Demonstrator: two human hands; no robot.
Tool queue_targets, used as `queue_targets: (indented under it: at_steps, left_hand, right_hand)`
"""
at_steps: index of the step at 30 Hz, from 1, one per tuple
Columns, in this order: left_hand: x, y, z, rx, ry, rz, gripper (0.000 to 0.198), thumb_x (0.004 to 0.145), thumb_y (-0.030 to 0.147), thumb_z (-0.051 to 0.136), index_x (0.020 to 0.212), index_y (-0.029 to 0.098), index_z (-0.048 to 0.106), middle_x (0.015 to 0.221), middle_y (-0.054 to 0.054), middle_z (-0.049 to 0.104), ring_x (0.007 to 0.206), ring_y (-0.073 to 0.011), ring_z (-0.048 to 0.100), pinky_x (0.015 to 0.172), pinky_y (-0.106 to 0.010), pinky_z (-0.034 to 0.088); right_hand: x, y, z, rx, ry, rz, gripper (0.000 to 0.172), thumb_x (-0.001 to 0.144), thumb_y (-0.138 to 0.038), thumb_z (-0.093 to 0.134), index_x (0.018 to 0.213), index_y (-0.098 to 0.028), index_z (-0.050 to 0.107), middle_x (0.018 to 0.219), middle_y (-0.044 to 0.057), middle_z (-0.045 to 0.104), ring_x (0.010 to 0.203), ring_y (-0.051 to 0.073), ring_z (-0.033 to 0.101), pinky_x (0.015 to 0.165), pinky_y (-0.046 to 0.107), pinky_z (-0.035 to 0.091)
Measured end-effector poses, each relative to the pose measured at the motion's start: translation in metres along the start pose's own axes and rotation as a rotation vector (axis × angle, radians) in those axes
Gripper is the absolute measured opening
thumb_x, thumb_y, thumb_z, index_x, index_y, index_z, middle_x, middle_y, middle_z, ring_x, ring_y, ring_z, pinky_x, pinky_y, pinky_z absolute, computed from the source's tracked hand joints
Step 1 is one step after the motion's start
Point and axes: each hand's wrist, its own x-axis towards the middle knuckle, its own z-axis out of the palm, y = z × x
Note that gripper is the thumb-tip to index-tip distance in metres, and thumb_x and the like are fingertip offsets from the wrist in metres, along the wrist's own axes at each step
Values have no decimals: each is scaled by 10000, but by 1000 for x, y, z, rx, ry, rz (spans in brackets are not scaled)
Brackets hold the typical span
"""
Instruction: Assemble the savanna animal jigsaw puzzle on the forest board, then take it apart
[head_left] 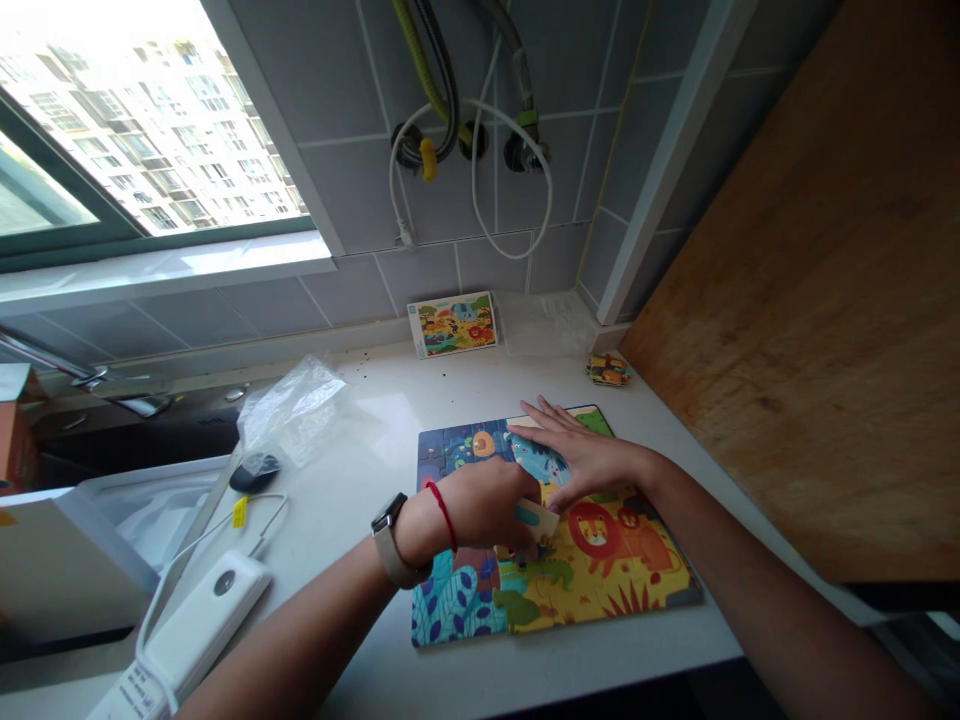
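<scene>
Gripping a cardboard piece point(537, 520), the left hand point(480, 508) is held over the jigsaw puzzle point(600, 590); the right hand point(589, 460) is spread open on it, a crumpled plastic bag point(292, 410) being left nearby on the worktop point(360, 520).

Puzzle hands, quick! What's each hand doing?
Left hand: closed, seems to hold a puzzle piece.
Right hand: open, lying flat on the jigsaw puzzle.

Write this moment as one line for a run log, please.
Left hand: on cream-and-teal cardboard jigsaw piece | Right hand: spread over blue cardboard jigsaw piece | Beneath: colourful jungle-animal jigsaw puzzle on white countertop
</scene>
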Motion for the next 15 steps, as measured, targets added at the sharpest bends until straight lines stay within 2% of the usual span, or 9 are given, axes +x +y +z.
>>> queue_targets:
  at_steps: [4, 7, 10, 13, 15]
  left_hand:
    - [-8, 0, -11, -1, 55, -12, 277, 800, 385, 871, 1011, 220, 799, 870, -31, 767, 797, -196, 697, 624, -252, 431]
    - [-13, 3, -14, -114, -40, 86, 243, 793, 378, 877, 973, 233, 799, 773, 15, 742, 700, -151, 662, 599, -235, 425]
    - [-15, 12, 0, -2, -117, 96, 266, 782, 422, 886, 968, 246, 811, 805, -13, 764, 763, -201, 703, 647, -269, 482]
    - [-14, 26, 23, 164, -113, 40, 388, 741, 451, 914, 1041, 228, 810, 1032, -95, 785, 953, -307, 740, 762, -353, 572]
    - [-14, 34, 35, 187, -92, -6, 446, 740, 452, 916, 1091, 204, 798, 1138, -140, 756, 1011, -335, 737, 832, -396, 603]
  right_hand:
    - [1, 2, 1, -11, -1, -10, 1247, 574, -619, 954, 1641, -344, 371, 1790, 62, 37, 1615, 438, -91, 1297, 627, 4]
    - [0, 2, 0, -1, -5, -10, 1259, 561, -640, 956, 1639, -355, 372, 1789, 49, 56, 1616, 436, -86, 1299, 623, -6]
    - [-1, -1, -1, 1, -14, 0, 1254, 572, -653, 947, 1641, -351, 366, 1789, 49, 63, 1616, 432, -89, 1301, 615, -11]
    - [-1, -3, -2, -25, -35, 13, 1253, 595, -667, 929, 1651, -327, 348, 1788, 69, 42, 1618, 424, -95, 1302, 608, -11]
    - [-1, -4, -3, -35, -37, 10, 1248, 603, -669, 924, 1653, -335, 339, 1788, 63, 40, 1619, 418, -95, 1303, 606, -7]
